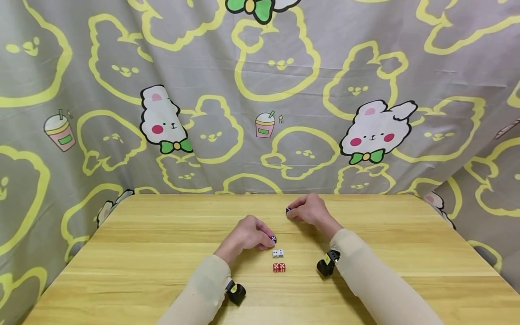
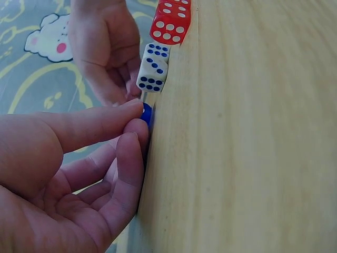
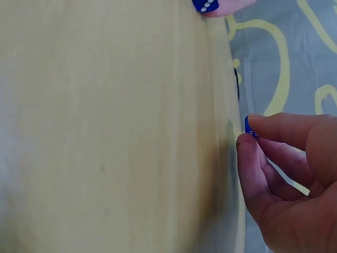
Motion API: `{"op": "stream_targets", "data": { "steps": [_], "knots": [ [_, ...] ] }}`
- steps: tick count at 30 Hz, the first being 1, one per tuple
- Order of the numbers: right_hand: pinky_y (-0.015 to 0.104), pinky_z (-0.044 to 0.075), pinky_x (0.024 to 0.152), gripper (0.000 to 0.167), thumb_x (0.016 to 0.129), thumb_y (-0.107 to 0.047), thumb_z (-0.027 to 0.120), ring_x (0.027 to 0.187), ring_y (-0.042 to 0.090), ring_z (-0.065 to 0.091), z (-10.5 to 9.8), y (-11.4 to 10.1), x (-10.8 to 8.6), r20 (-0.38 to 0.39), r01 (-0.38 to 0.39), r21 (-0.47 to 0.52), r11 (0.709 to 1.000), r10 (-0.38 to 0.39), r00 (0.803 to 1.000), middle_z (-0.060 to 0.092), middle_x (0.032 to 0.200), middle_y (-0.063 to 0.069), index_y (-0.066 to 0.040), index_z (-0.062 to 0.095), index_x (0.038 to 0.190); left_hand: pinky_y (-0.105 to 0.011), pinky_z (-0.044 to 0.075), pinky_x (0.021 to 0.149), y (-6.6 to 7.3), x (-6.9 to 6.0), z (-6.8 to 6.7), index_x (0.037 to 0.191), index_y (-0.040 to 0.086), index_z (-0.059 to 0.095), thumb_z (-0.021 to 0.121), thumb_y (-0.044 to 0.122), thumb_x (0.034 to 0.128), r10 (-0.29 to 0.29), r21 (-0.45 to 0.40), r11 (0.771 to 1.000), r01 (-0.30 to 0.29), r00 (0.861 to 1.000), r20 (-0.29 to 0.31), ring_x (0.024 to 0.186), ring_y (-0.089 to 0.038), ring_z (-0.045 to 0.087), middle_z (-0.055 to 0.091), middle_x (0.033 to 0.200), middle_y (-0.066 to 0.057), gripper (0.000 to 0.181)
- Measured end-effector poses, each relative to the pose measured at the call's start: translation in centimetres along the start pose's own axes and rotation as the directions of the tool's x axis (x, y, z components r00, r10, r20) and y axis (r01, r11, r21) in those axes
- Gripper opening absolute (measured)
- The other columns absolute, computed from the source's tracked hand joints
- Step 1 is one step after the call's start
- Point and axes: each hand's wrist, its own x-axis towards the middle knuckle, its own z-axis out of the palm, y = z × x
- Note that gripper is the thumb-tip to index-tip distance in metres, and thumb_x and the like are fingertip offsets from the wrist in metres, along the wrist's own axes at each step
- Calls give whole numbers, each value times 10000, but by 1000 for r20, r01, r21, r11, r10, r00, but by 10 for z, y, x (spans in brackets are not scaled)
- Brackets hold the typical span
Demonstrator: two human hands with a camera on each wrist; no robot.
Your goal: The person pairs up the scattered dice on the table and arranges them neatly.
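My left hand [image 1: 253, 233] pinches a blue die [image 1: 273, 239] between thumb and finger, at the table just beyond the white dice. Farther back and to the right, my right hand [image 1: 310, 211] pinches a second blue die [image 1: 288, 210]; its fingertips cover much of that die in the right wrist view. Two white dice [image 1: 278, 253] sit side by side in front of the left hand's die. Nearer to me lie two red dice [image 1: 279, 267], also side by side. The left wrist view shows the left hand's blue die [image 2: 147, 115] mostly hidden by the fingertips.
The dice stand on a wood-grain table [image 1: 134, 253]. Behind it hangs a grey curtain [image 1: 252, 153] with yellow outlines and cartoon rabbits. A black camera is strapped to each wrist, the left camera [image 1: 236, 292] and the right camera [image 1: 326, 266].
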Motion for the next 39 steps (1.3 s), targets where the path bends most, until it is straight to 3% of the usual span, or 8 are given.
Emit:
{"op": "stream_targets", "data": {
  "steps": [17,39],
  "knots": [
    [264,611,735,159,840,-83,879,789,145,728,6,-3,-31,74,-28,93,995,22,997,798,988,83,-61,830,990,-242,592,643,-1,0,1,940,32,795,859,1,839,-2,4,1000,2,1000,0,681,-133,692,787,844,-69,124],
    [262,584,689,119,827,-62,879,764,126,694,16,-7,-60,190,39,7,999,-39,981,795,880,36,-55,834,937,-233,577,643,-2,3,0,941,42,806,863,16,827,21,30,999,-21,1000,-4,687,-129,680,768,865,-68,131]
  ]
}}
